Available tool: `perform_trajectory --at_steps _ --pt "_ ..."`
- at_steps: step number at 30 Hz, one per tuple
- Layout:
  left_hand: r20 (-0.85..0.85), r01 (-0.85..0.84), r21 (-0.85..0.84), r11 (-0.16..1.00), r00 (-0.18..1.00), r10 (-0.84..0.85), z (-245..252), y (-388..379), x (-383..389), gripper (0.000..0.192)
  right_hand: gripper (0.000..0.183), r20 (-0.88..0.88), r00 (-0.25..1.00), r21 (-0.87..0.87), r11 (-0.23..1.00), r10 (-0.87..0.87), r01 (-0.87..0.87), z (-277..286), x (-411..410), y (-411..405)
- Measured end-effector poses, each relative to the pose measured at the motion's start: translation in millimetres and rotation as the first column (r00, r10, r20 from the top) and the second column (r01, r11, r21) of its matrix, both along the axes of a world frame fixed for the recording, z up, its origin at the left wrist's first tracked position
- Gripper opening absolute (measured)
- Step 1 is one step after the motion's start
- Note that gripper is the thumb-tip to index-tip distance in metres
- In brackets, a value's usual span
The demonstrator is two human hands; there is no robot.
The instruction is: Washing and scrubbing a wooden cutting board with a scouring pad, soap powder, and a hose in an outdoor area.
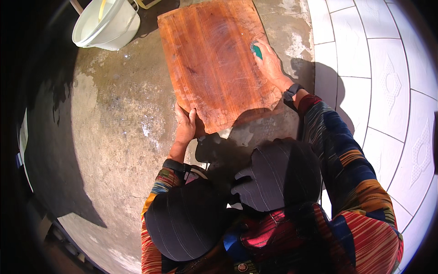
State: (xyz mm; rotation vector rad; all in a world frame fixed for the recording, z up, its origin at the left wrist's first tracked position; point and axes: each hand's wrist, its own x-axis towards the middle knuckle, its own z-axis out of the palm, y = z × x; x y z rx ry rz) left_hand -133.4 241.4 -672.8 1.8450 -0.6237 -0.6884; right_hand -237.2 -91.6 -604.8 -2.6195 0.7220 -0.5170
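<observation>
A large reddish-brown wooden board (212,65) with worn, uneven edges lies before me, its upper face partly wet. My left hand (185,125) grips the near left corner, thumb on top and fingers along the side edge. At the right edge of the board, my right hand (268,63) presses a green scouring pad (257,51) against the wood. Some grey scrubber material, perhaps steel wool, shows beside the pad at my fingertips. Most of the pad is covered by my fingers.
A white plastic bucket (116,32) stands at the upper left, with something yellow hanging inside. The concrete floor (113,137) is wet in patches. White tiles (386,78) run along the right side. My knees (277,174) are bent close to the board's near edge.
</observation>
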Motion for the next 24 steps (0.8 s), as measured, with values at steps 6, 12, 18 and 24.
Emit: perform_trajectory --at_steps 6,12,18,24 --pt "-0.075 -0.002 0.153 0.988 0.997 0.013 2.5 16.1 4.8 0.070 0.050 -0.106 0.808 0.189 0.809 0.580 -0.556 -12.0 -9.9 116.6" --pt "-0.027 0.002 0.148 0.989 1.000 0.002 6.6 12.5 6.7 0.071 0.039 -0.073 0.991 0.040 0.993 0.111 -0.108 -0.5 -12.8 11.4" --pt "0.043 0.025 0.080 0.997 0.999 -0.028 -0.6 4.8 0.7 0.068 0.043 -0.057 0.939 0.052 0.940 0.340 -0.337 -16.2 87.3 82.2" --pt "0.045 -0.034 0.152 0.988 0.999 0.027 9.0 19.8 5.5 0.066 0.045 -0.180 0.817 0.089 0.836 0.548 -0.541 -3.4 13.1 72.0"
